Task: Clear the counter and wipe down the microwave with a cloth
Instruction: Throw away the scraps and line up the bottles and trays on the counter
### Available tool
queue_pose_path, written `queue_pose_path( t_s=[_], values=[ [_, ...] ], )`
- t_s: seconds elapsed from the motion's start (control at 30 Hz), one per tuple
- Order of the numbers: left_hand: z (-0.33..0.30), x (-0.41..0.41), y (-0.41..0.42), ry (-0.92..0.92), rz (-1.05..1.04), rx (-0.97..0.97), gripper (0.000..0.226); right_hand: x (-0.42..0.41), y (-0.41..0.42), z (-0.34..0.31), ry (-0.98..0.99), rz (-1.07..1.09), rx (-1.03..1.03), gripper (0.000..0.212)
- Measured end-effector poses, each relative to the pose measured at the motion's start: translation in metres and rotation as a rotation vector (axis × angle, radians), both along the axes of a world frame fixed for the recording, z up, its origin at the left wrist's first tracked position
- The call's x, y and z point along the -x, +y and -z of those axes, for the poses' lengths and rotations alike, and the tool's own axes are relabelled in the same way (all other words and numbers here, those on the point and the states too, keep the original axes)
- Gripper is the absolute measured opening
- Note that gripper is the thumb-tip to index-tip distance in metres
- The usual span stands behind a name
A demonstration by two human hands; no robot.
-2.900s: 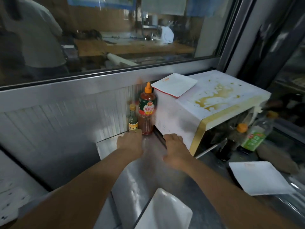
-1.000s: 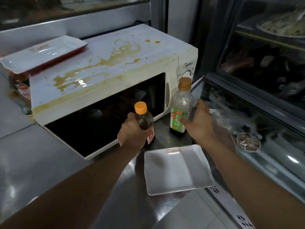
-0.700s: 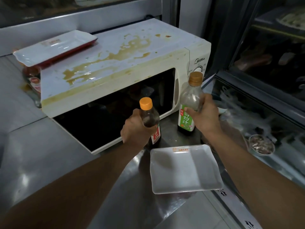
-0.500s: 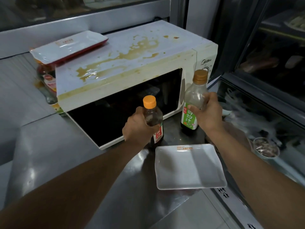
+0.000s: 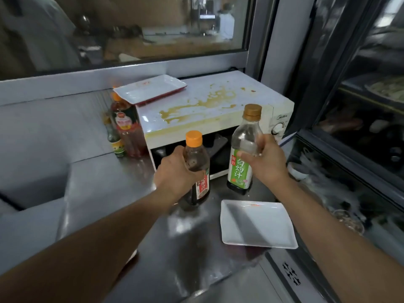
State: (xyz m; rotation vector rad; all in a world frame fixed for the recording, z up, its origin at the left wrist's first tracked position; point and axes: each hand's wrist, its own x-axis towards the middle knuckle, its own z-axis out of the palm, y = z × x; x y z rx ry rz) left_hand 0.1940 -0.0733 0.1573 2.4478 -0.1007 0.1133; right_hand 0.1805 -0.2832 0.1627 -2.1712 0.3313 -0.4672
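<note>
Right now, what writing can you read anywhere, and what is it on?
"白灼汁" and "鲜 89": green-label bottle.
"拌汁": red label of the orange-capped bottle.
"Midea": microwave front.
Red marks on the white plates and the labels on the bottles beside the microwave: too blurred.

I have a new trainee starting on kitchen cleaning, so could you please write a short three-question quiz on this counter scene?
1. True or false: each hand holds a bottle.
2. Which bottle does the right hand hold? A) the green-labelled bottle B) the orange-capped bottle C) the small green bottle
3. Fill in: on top of the stained microwave lies a white ____.

Key
1. True: the left hand grips the orange-capped bottle, the right hand the green-labelled one.
2. A
3. tray: the white tray lies at the back left of the top; a white plate lies on the counter.
</note>
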Motion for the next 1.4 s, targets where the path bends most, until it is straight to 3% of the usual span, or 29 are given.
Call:
queue_pose_path(
  t_s=[0.43,0.7,1.03,1.4],
  values=[
    [-0.056,0.037,0.12,-0.106,-0.091,0.004,0.064,0.021,0.118,-0.063,-0.041,-0.245,-0.022,0.051],
    [-0.072,0.039,0.2,-0.087,-0.214,0.033,0.05,0.004,0.196,-0.078,-0.048,-0.374,-0.005,0.049],
    [-0.052,-0.011,0.323,-0.055,-0.244,0.053,0.056,-0.044,0.304,-0.066,0.0,-0.404,0.025,0.047],
    [-0.019,-0.103,0.427,0.015,-0.103,0.078,0.057,-0.116,0.409,-0.024,0.112,-0.347,-0.089,0.045]
  ],
)
